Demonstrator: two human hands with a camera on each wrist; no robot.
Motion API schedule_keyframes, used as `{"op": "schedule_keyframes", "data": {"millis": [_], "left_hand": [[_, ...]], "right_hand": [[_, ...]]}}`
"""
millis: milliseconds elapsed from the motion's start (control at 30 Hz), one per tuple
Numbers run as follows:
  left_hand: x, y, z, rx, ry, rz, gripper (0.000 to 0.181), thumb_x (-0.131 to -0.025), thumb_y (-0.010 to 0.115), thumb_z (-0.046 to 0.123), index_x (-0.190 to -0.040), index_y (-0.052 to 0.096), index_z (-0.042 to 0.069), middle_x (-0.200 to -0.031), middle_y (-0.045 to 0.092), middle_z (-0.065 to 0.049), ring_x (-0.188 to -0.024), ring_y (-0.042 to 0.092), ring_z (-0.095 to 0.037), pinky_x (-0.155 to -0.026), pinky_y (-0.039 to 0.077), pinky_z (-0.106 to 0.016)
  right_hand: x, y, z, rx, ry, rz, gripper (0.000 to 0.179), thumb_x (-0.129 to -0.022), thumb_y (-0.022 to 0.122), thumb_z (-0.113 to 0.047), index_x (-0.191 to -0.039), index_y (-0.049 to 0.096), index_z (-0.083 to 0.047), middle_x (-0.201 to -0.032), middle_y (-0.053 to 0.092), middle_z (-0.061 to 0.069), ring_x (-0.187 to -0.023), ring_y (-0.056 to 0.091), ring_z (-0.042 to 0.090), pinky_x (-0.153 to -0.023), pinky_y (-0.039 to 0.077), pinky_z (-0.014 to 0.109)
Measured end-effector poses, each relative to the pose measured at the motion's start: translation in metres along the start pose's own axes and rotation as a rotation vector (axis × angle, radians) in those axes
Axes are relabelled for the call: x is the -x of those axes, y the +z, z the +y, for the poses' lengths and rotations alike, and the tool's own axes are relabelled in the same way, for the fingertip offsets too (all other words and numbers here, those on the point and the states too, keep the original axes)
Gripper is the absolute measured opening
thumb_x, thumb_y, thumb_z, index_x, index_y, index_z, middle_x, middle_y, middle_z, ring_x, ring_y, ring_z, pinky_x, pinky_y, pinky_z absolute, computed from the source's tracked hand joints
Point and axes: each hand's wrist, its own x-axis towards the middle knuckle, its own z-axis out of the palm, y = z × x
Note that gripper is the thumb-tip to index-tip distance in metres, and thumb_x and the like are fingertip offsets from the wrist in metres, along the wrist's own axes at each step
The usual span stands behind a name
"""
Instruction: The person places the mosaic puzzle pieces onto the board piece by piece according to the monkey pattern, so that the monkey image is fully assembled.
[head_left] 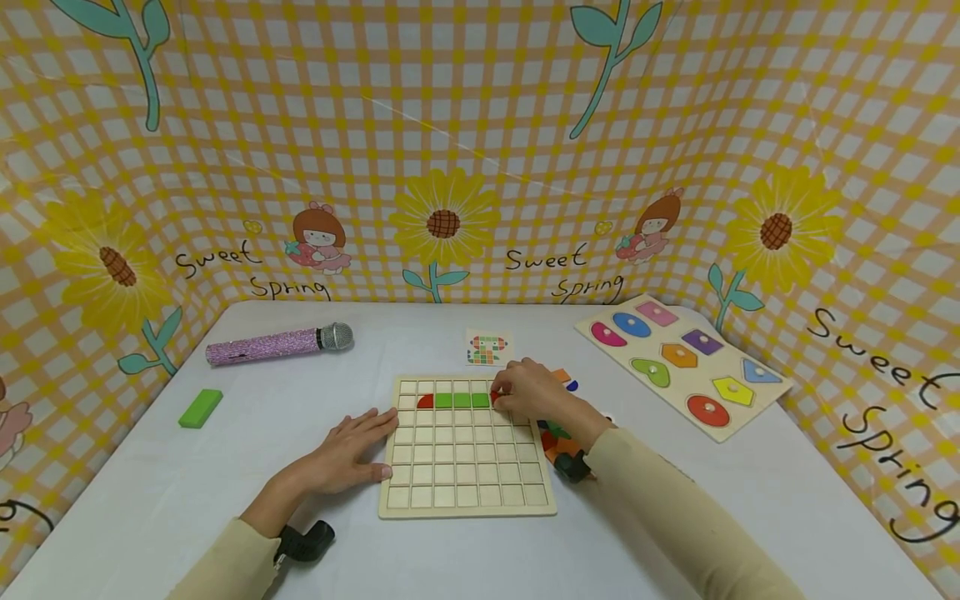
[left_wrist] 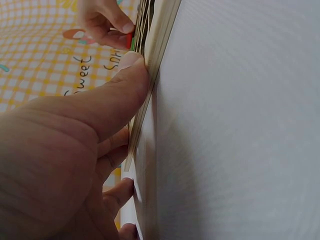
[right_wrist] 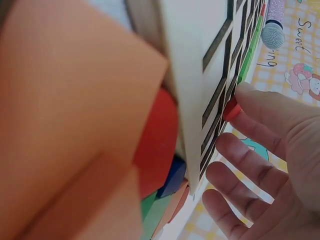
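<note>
A wooden grid board [head_left: 465, 475] lies on the white table. In its second row sit a red rounded tile [head_left: 426, 402] and several green square tiles [head_left: 462, 401] side by side. My right hand [head_left: 534, 390] pinches another red tile [right_wrist: 231, 108] between thumb and forefinger, at the right end of the green tiles; whether it lies fully in its cell I cannot tell. My left hand [head_left: 348, 450] rests at the board's left edge, its thumb [left_wrist: 131, 67] touching the rim and its fingers spread with nothing held.
Loose coloured tiles [right_wrist: 155, 145] lie right of the board, partly under my right forearm. A pattern card [head_left: 487, 347] is behind the board. A purple microphone [head_left: 277, 345] and a green block [head_left: 200, 408] lie left; a shape puzzle board [head_left: 678, 379] lies right.
</note>
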Motion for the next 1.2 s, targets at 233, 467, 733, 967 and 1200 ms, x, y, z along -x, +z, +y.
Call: {"op": "schedule_keyframes", "data": {"millis": [233,467,733,967,1200], "left_hand": [[0.000,0.001,-0.001,0.001,0.008,-0.001,0.073,-0.089,0.063,0.034,-0.146,0.032,0.002,-0.155,0.027,-0.016,-0.143,0.017,-0.043,-0.112,0.007,-0.068],[0.000,0.001,0.000,-0.001,0.012,0.004,0.072,-0.089,0.063,0.034,-0.145,0.033,0.002,-0.155,0.027,-0.015,-0.143,0.017,-0.043,-0.112,0.007,-0.068],[0.001,0.000,0.001,0.001,0.016,0.006,0.072,-0.089,0.063,0.032,-0.145,0.033,0.001,-0.155,0.027,-0.016,-0.143,0.017,-0.044,-0.112,0.007,-0.068],[0.001,0.000,0.001,0.004,0.017,0.004,0.072,-0.089,0.063,0.032,-0.146,0.032,0.001,-0.155,0.026,-0.016,-0.143,0.016,-0.044,-0.112,0.006,-0.068],[0.000,0.000,0.000,-0.004,0.020,0.006,0.072,-0.089,0.063,0.034,-0.146,0.032,0.001,-0.155,0.027,-0.016,-0.143,0.017,-0.044,-0.112,0.007,-0.068]], "right_hand": [[-0.001,0.003,0.000,0.014,-0.011,-0.014,0.017,-0.082,0.073,-0.029,-0.097,0.074,-0.021,-0.086,0.061,-0.003,-0.077,0.047,0.014,-0.067,0.040,0.028],[0.003,0.001,-0.001,-0.002,0.001,-0.012,0.020,-0.081,0.073,-0.029,-0.100,0.073,-0.021,-0.090,0.062,-0.002,-0.080,0.048,0.015,-0.069,0.041,0.028],[0.019,-0.017,0.001,-0.068,-0.018,0.047,0.025,-0.085,0.070,-0.026,-0.107,0.072,-0.014,-0.099,0.064,0.004,-0.092,0.051,0.022,-0.078,0.045,0.038],[0.036,-0.032,0.018,-0.074,-0.047,0.128,0.028,-0.084,0.071,-0.025,-0.108,0.071,-0.010,-0.098,0.064,0.008,-0.092,0.051,0.024,-0.081,0.046,0.041],[0.059,-0.037,0.041,-0.074,-0.006,0.157,0.028,-0.082,0.073,-0.026,-0.106,0.072,-0.012,-0.100,0.065,0.006,-0.093,0.052,0.022,-0.079,0.047,0.038]]}}
